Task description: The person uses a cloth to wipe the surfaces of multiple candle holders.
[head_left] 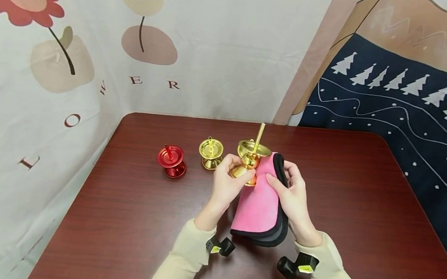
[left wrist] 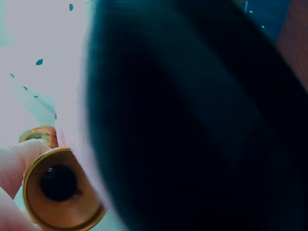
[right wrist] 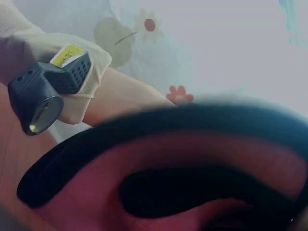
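Note:
My left hand [head_left: 228, 180] grips a gold candle holder [head_left: 250, 161] by its flared base, with its dish and thin upright stem tilted up and to the right. The holder's hollow underside [left wrist: 86, 204] faces the camera in the left wrist view. My right hand [head_left: 293, 195] holds a folded pink cloth [head_left: 259, 205] with black edging, thumb on the pink face and fingers behind it. Cloth overlaps the right side of the holder. In the right wrist view the cloth's dark border [right wrist: 159, 122] fills the lower part and hides the holder.
A smaller gold candle holder [head_left: 210, 153] stands just left of my left hand. Further left is a red candle holder [head_left: 172, 161]. All this is on a dark red-brown table [head_left: 126, 219], with a printed curtain [head_left: 229, 50] hanging behind its far edge.

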Action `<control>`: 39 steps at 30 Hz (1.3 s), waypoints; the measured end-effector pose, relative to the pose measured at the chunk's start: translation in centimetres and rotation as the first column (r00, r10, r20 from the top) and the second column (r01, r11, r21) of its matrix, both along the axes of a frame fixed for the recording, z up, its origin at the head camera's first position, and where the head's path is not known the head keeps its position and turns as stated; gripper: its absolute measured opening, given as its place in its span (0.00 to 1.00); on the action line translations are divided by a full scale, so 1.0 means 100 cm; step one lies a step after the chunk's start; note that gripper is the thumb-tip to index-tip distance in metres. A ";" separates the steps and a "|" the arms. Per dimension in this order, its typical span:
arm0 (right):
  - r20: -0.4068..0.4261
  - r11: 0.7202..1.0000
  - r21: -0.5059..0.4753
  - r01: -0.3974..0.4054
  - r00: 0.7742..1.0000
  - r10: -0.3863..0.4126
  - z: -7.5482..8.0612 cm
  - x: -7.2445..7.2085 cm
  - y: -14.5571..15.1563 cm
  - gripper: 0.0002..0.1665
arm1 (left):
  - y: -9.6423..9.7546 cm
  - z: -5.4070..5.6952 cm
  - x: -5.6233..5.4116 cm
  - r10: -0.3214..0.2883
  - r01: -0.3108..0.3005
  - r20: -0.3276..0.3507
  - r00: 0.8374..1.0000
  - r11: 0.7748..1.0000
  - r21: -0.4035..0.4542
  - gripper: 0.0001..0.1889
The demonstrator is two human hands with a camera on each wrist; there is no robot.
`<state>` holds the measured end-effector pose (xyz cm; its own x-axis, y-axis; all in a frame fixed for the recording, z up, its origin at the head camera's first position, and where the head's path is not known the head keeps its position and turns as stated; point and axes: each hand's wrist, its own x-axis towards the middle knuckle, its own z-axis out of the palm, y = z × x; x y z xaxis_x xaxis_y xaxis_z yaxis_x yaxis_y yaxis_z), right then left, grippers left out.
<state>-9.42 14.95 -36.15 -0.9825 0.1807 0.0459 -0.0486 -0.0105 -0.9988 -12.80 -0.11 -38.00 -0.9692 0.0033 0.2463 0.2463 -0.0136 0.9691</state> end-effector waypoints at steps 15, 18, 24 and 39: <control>0.021 0.970 -0.213 0.115 0.993 -0.113 -0.002 0.003 -0.002 0.16 | -0.009 0.002 0.002 -0.276 0.253 0.079 0.958 0.943 0.218 0.28; -0.224 0.983 -0.149 0.111 0.964 -0.143 -0.008 0.006 -0.009 0.18 | -0.004 0.002 0.002 -0.197 0.158 0.107 0.975 0.944 0.290 0.30; -0.696 0.961 0.141 0.237 0.714 -0.074 -0.011 0.003 -0.017 0.19 | 0.002 0.002 0.004 -0.091 0.062 0.083 0.992 0.952 0.299 0.30; -0.753 0.928 0.204 0.312 0.656 -0.055 0.012 0.004 -0.017 0.15 | -0.006 0.009 0.005 -0.167 0.070 0.191 0.967 0.898 0.433 0.19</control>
<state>-8.98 13.24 -34.99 -0.5561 0.2045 0.8056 -0.7218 0.3616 -0.5900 -12.27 -0.73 -37.07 -0.9973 0.0651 0.0337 0.0010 -0.4468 0.8946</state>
